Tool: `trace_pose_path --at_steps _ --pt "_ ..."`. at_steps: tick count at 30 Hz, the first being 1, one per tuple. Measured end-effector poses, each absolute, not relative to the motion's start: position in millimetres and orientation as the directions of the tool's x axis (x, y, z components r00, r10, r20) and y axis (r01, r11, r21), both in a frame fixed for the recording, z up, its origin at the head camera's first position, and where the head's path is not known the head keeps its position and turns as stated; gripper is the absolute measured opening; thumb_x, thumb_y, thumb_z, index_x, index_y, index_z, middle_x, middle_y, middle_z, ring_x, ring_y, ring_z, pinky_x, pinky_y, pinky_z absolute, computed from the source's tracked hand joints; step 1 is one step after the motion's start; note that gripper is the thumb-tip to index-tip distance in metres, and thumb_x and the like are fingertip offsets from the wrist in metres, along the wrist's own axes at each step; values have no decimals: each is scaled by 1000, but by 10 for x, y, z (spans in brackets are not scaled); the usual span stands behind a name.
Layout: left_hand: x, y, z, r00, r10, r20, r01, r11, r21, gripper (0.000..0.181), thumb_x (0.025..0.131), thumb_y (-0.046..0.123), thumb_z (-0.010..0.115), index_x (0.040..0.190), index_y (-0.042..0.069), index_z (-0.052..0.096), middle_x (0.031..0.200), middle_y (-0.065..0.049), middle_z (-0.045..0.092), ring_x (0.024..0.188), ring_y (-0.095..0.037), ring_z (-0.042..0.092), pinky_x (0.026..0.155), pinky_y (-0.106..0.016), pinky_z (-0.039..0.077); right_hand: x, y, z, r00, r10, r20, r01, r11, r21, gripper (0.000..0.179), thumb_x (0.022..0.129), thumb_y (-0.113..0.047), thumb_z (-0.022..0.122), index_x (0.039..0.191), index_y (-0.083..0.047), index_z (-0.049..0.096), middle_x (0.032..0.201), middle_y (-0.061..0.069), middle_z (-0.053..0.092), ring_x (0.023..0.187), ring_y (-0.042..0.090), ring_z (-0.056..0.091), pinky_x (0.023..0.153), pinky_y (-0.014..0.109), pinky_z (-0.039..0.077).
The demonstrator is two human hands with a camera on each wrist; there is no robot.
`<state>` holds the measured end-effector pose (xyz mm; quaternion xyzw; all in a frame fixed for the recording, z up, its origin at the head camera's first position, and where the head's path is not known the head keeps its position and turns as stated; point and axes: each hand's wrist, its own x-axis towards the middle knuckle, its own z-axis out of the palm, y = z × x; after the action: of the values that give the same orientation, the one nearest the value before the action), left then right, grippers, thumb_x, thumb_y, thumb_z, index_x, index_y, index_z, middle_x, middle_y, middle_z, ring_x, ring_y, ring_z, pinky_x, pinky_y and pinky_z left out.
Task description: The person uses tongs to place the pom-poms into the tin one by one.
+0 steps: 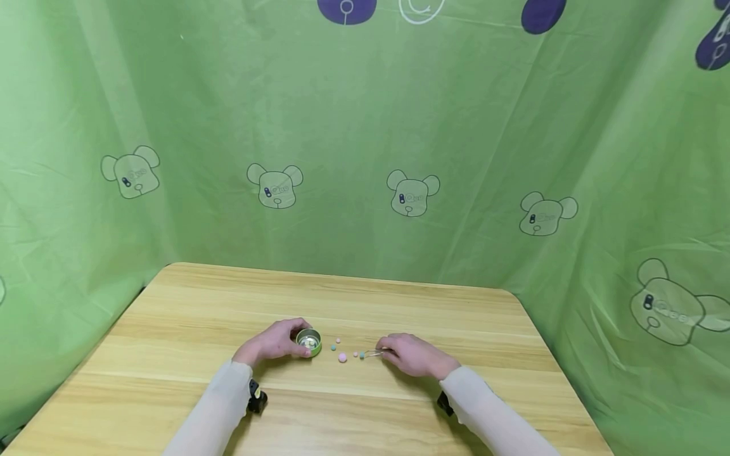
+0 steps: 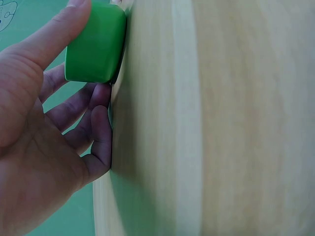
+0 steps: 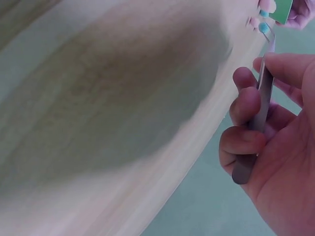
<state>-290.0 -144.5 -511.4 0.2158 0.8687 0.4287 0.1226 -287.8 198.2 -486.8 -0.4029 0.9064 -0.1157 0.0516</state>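
Observation:
My left hand grips a small round green tin by its side, thumb in front and fingers behind. The tin stands upright on the table, its top uncovered, with small pale pieces inside; its smooth green wall fills the space by my thumb in the left wrist view. In my right hand is a pair of metal tweezers, held between thumb and curled fingers. Their bent tips are at a small teal ball. Between tin and tweezers lie a larger pink ball, another teal ball and small pink balls.
The wooden table has rounded far corners. A green curtain printed with bear heads hangs behind it and along both sides. Dark wrist cameras sit under both sleeves, close over the tabletop.

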Motion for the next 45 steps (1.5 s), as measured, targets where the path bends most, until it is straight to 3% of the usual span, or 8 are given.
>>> trace_pose_path --at_steps 23,32,45 --pt "-2908 -1470 -5111 -882 470 -31 257 534 805 42 79 20 78 114 10 58 100 0 61 94 -17 56 86 -40 45 -2991 1670 -4577 -653 -752 85 -743 616 -261 16 98 -17 51 110 -15 63 94 -8 61 79 6 53 72 29 47" --pt "-2905 -1451 -5120 -879 476 -31 258 530 808 43 78 21 78 114 10 58 103 -2 62 96 -20 56 88 -42 45 -3033 1326 -4477 -650 -758 56 -741 615 -268 20 99 -19 49 113 -15 62 103 -4 64 92 9 58 84 31 48" --pt "-2902 -1436 -5106 -873 488 -2 297 535 791 42 78 22 78 113 11 58 102 -1 62 95 -18 57 88 -41 45 -3121 1023 -4552 -626 -780 10 -745 594 -304 21 99 -19 50 115 -14 62 105 -3 65 94 8 59 86 28 48"
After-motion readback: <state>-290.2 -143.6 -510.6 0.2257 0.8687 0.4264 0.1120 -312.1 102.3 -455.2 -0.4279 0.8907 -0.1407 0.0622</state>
